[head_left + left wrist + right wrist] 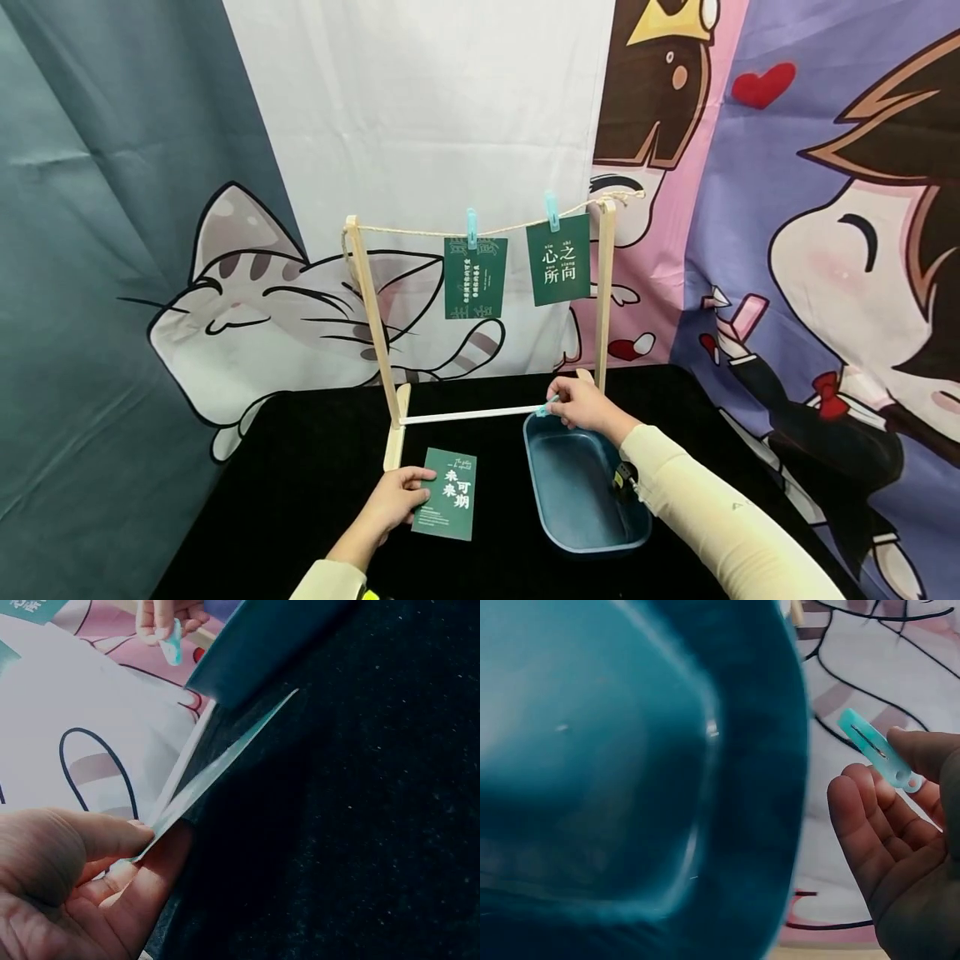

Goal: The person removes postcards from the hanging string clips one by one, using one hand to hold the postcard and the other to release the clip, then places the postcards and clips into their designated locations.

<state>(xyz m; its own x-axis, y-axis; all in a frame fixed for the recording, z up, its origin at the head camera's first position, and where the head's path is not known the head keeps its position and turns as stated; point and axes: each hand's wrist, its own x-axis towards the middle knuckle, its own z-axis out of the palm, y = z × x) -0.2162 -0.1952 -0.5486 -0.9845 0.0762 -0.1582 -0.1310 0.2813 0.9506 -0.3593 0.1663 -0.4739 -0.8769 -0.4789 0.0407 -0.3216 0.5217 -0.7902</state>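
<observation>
A: Left hand (397,500)?
B: Thumb and fingers pinch a green card (450,496) at its left edge. Printed side faces the head camera; it's over the black cloth (285,508), left of the blue basin (573,492). Can't tell if the far edge touches the cloth.
A: Right hand (588,408)?
B: Pinching a light-blue clip (876,746), thumb against fingers, at the basin's far end. Can't tell if it touches the rim.
A: Behind?
B: Wooden rack, left post (375,325), right post (604,300), string (412,232) across the top, white rod (472,414) low down. Two more green cards hang: left one (475,283) under one clip (472,229), right one (559,262) under another (552,212), slightly tilted.
</observation>
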